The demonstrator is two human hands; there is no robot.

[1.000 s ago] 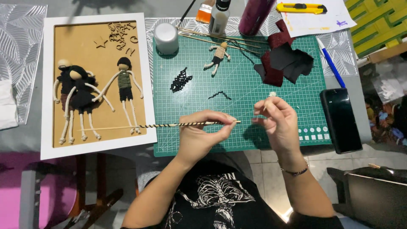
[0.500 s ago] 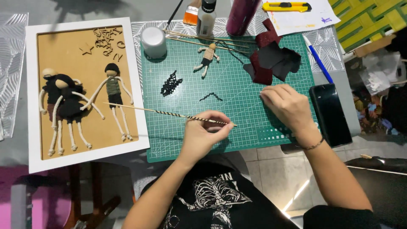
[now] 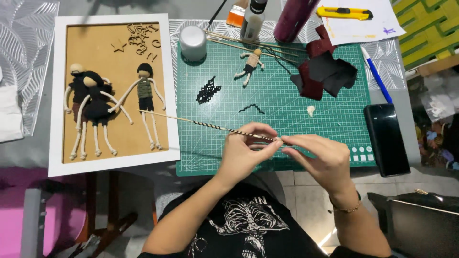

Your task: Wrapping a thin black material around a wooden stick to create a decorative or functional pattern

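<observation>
Pinching striped stick (image 3: 210, 125) at mat's (image 3: 287, 119) near edge, left hand (image 3: 246, 153) and right hand (image 3: 320, 160) fingers closed on it; mat centre bare

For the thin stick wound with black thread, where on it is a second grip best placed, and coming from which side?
Take the thin stick at its near end, from the right. The left hand already pinches it there, the right hand meets that end, and the bare far end juts out over the white frame, unsupported.

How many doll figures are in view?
4: three in the frame, namely two overlapping dolls and one apart; a loose doll lies on the mat.
</observation>
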